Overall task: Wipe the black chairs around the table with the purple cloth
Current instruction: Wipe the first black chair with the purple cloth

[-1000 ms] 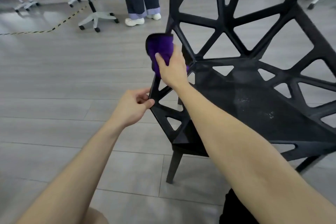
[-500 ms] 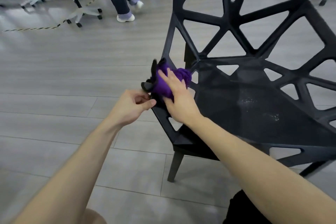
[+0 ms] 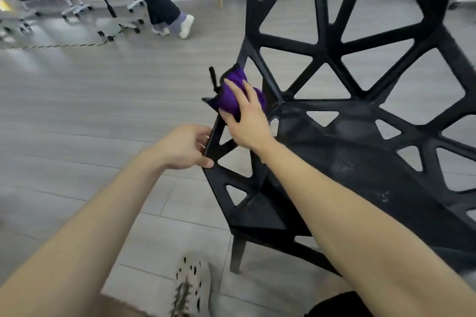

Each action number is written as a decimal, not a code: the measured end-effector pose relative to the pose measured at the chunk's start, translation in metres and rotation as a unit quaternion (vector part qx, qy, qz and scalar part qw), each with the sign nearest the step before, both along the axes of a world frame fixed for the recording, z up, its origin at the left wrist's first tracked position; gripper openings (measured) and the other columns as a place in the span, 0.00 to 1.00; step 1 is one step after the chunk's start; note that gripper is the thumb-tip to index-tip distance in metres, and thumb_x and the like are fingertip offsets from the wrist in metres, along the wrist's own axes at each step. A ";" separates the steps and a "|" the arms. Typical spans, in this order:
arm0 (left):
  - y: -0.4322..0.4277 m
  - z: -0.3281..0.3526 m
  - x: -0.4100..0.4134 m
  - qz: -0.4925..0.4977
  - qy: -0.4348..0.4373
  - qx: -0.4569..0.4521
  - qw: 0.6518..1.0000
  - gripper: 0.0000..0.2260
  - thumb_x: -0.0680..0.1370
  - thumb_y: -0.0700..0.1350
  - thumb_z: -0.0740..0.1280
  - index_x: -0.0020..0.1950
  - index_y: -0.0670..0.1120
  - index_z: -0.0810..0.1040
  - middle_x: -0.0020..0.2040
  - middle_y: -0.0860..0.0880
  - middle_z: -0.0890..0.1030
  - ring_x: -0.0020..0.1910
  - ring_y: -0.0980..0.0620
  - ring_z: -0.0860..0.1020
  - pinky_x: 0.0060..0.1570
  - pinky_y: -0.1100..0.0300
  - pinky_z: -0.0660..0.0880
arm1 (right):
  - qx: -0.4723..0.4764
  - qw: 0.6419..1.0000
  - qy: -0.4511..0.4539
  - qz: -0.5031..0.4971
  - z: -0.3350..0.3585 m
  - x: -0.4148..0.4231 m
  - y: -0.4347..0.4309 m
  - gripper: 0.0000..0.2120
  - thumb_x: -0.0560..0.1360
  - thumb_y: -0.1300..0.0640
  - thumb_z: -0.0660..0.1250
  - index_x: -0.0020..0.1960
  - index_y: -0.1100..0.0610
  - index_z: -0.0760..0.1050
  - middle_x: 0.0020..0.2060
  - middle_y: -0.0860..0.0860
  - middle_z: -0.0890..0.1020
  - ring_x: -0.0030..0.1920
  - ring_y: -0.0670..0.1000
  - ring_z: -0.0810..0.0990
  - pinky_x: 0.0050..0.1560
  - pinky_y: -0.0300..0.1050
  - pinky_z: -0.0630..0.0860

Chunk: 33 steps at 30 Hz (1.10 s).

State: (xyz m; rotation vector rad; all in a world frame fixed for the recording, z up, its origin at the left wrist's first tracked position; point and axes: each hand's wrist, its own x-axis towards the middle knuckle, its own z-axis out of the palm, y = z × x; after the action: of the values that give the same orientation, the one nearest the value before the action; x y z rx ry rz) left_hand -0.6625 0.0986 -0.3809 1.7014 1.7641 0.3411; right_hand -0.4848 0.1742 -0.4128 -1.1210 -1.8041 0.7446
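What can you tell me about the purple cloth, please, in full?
The purple cloth is deep violet, soft-looking fabric with a dark hem, bunched into a wad. The right hand grips it, fingers spread over it, pressing it onto the top corner of the side frame of the black chair.

The black chair (image 3: 347, 162) looks like matt, faintly grainy plastic. The purple cloth (image 3: 231, 95) is soft, fuzzy fabric. The floor (image 3: 77, 110) shows smooth grey wood-grain planks.

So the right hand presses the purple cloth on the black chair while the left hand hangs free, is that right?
Not quite: in the head view the left hand grips the side edge of the black chair. The right hand does press the purple cloth on it.
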 end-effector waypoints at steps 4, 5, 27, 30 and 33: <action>0.021 0.001 -0.009 -0.007 -0.185 0.008 0.983 0.35 0.72 0.27 0.78 0.74 0.52 0.77 0.64 0.50 0.84 0.53 0.45 0.82 0.55 0.52 0.83 | 0.055 0.998 0.004 0.015 -0.022 -0.004 -0.001 0.39 0.76 0.73 0.64 0.83 0.47 0.67 0.85 0.48 0.60 0.85 0.53 0.55 0.80 0.43 0.61; 0.030 0.003 -0.011 -0.005 -0.221 0.009 0.975 0.36 0.71 0.28 0.78 0.74 0.53 0.77 0.63 0.51 0.84 0.52 0.48 0.81 0.55 0.54 0.82 | 0.065 0.998 0.012 0.007 -0.020 -0.001 0.002 0.41 0.74 0.75 0.62 0.82 0.48 0.69 0.85 0.48 0.62 0.85 0.52 0.56 0.79 0.41 0.61; 0.044 0.017 -0.009 -0.055 -0.135 0.018 0.989 0.44 0.70 0.29 0.80 0.73 0.68 0.72 0.60 0.51 0.85 0.47 0.52 0.82 0.56 0.52 0.83 | 0.034 0.993 -0.037 -0.106 0.033 -0.014 0.079 0.30 0.75 0.68 0.64 0.77 0.56 0.74 0.66 0.57 0.75 0.68 0.62 0.74 0.72 0.58 0.71; 0.048 0.023 -0.006 -0.042 -0.132 0.036 0.990 0.33 0.66 0.37 0.80 0.66 0.61 0.81 0.56 0.53 0.85 0.47 0.51 0.83 0.56 0.47 0.83 | 0.050 0.994 -0.096 0.032 -0.003 0.013 0.013 0.36 0.74 0.68 0.63 0.81 0.53 0.68 0.68 0.53 0.74 0.70 0.58 0.72 0.71 0.53 0.71; 0.052 0.027 0.011 -0.025 -0.062 0.082 0.994 0.25 0.70 0.34 0.77 0.63 0.55 0.82 0.53 0.54 0.85 0.46 0.51 0.84 0.51 0.53 0.83 | 0.068 0.988 -0.130 0.050 0.008 0.052 0.036 0.38 0.69 0.71 0.61 0.79 0.54 0.72 0.70 0.54 0.80 0.71 0.58 0.76 0.75 0.51 0.70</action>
State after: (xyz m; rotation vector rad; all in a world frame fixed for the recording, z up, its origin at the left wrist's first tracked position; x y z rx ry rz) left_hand -0.6511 0.1507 -0.3541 1.7944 1.6376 0.5710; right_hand -0.4328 0.2099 -0.4044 -1.0827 -2.1088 0.5428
